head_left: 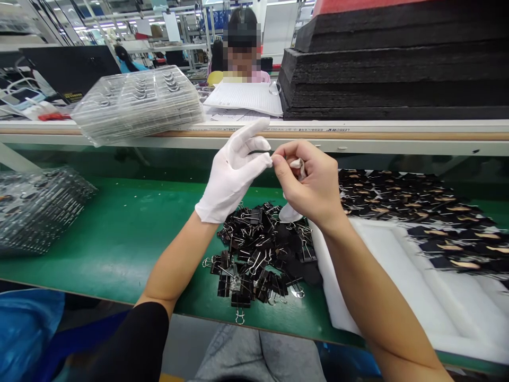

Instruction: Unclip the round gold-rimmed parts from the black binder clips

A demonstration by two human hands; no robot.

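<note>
Green matting covers the table (119, 233) in front of you. A loose pile of black binder clips (258, 254) lies on it, directly below your hands. Just right of the pile, and touching it, sits a white foam tray (397, 286); small black parts (429, 212) with tan marks lie spread over its far and right portions, while its near section shows bare foam. A stack of clear plastic trays (137, 103) rests on the shelf (358, 130) behind the table, overhanging the shelf edge. A second stack of clear trays (37, 207) sits on the table at far left. Black foam sheets (397, 58) are piled on the shelf at right.

Your left hand (233, 175) wears a white glove (222, 191). It is raised above the clips, fingers extended toward the right hand, holding nothing.

Your right hand (312, 185) is bare. Its grip is closed: thumb and fingers pinch a small white piece (297, 164) at the tip of a gloved left finger. What the white piece is cannot be determined.
</note>
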